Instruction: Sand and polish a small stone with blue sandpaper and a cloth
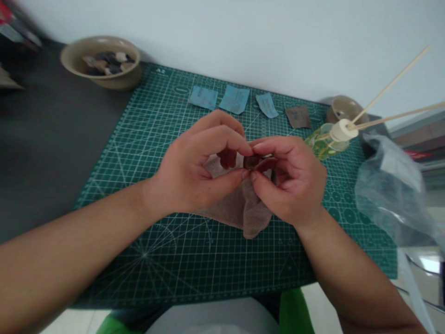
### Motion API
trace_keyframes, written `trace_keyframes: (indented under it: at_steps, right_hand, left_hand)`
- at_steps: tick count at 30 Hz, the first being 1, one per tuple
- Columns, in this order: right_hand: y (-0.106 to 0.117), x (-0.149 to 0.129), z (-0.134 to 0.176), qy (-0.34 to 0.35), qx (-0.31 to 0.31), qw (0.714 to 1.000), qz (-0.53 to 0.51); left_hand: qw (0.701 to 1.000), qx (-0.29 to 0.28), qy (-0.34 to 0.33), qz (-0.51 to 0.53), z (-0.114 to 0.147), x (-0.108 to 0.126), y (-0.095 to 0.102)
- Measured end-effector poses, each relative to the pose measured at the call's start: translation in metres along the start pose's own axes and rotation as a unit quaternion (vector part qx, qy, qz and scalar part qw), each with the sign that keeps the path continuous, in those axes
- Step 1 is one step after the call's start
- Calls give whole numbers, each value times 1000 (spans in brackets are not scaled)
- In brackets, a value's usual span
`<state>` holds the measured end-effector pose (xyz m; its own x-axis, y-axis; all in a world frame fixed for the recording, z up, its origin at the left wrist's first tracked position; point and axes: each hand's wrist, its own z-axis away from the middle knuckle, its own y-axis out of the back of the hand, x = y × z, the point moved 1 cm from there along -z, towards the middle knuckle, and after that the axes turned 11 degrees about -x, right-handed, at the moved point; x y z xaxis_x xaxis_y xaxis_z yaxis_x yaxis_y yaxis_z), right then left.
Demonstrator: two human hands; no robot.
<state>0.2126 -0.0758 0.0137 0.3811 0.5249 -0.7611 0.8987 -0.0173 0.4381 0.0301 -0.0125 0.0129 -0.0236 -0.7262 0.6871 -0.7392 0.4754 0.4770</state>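
Observation:
Over the middle of the cutting mat (174,273), my two hands meet at the fingertips around a small dark brown object (252,162). It looks like a little stone, but the fingers cover most of it. My left hand (189,169) pinches it from the left between thumb and fingers. From the other side my right hand (294,181) grips it with thumb and forefinger, the other fingers curled. Beneath both hands lies a crumpled brownish cloth (231,208), partly hidden by them.
Along the back lie blue sandpaper pieces (235,99) and a brown one (298,117). A bowl of stones (100,41) stands back left. At right are a small bowl (342,105), a reed diffuser bottle (325,141) with sticks, and a clear plastic bag (389,185).

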Motion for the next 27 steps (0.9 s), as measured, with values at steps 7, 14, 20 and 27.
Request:
trace_keyframes:
  at_steps: [7,14,20,27]
  right_hand:
    - [1,0,0,-7,-17,1000,-14]
    - [3,2,1,-18,-31,999,1]
    - [3,2,-2,11,-44,997,57]
    - [11,-7,-4,21,-25,996,86]
  left_hand:
    - [1000,2,-22,-13,0,0,2]
    - [1000,4,-16,-8,-1,0,3]
    - [999,6,23,-48,-4,4,5]
    - [997,1,37,-71,-7,-3,4]
